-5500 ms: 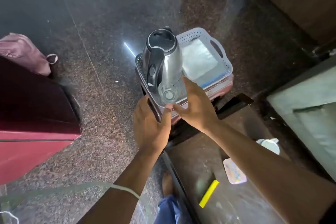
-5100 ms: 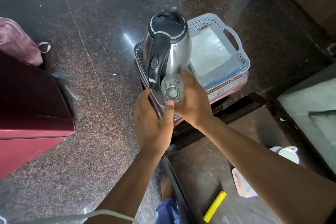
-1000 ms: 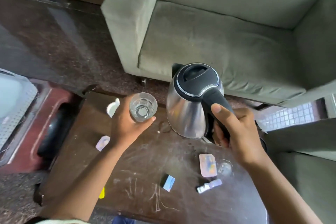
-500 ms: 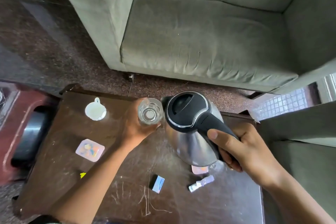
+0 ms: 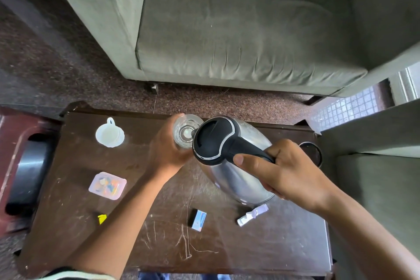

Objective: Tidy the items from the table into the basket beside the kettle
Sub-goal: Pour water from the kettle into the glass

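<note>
My left hand (image 5: 167, 150) grips a clear drinking glass (image 5: 185, 130) above the far edge of the dark wooden table (image 5: 159, 245). My right hand (image 5: 286, 170) holds the black handle of a steel kettle (image 5: 241, 179), tilted so its spout touches the glass rim. On the table lie a white plastic cup (image 5: 109, 135), a pink pill pack (image 5: 107, 185), a small blue-and-white box (image 5: 198, 220), a crumpled white wrapper (image 5: 252, 215) and a yellow item (image 5: 102, 218) partly hidden by my left forearm. The basket is out of view.
A grey-green sofa (image 5: 238, 29) stands just behind the table. A round black kettle base (image 5: 314, 151) sits at the table's right edge. A red stool with a black object (image 5: 27, 173) is at the left. Another sofa arm (image 5: 381, 177) flanks the right.
The kettle has tipped further towards the glass, and its spout now meets the rim. Both hands have shifted a little to the right over the table.
</note>
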`<state>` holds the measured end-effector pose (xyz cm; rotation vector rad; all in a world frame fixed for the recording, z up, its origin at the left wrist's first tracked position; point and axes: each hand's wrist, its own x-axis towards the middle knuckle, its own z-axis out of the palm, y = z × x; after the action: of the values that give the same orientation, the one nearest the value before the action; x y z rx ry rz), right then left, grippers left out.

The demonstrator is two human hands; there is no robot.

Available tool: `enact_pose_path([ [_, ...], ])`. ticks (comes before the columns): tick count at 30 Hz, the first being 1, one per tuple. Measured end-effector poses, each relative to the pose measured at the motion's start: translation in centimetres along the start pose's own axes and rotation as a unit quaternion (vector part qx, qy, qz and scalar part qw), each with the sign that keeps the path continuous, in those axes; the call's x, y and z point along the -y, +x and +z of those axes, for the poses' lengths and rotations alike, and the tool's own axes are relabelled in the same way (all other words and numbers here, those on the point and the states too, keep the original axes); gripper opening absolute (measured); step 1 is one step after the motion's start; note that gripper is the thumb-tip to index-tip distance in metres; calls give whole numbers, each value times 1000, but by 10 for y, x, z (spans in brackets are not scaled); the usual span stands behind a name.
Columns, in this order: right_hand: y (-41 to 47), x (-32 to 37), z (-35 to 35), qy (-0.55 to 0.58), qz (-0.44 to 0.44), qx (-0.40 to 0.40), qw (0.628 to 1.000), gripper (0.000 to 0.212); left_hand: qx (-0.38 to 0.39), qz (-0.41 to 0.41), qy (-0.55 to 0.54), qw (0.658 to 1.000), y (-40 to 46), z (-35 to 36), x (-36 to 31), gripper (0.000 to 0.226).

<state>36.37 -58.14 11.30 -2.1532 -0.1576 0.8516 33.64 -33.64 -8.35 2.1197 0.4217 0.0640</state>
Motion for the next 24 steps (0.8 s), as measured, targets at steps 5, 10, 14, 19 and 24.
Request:
enact_pose_path([
  [5,1,-1,1,-18,21,-6,1000,72,11,6,7,1000,-2,5,3,85],
  [10,0,1,-2,-35,44,-10,998,75,11,-2,-5,1000,-5,9,5,88],
  [14,0,3,-4,-63,65,-14,996,74,20,-6,11,1000,-7,15,9,86],
  [19,3,6,-4,-92,76,-15,993,73,19,-6,18,1000,-8,19,12,87],
  [24,4,8,-4,-122,85,-20,989,73,7,-5,5,1000,-10,20,16,89],
])
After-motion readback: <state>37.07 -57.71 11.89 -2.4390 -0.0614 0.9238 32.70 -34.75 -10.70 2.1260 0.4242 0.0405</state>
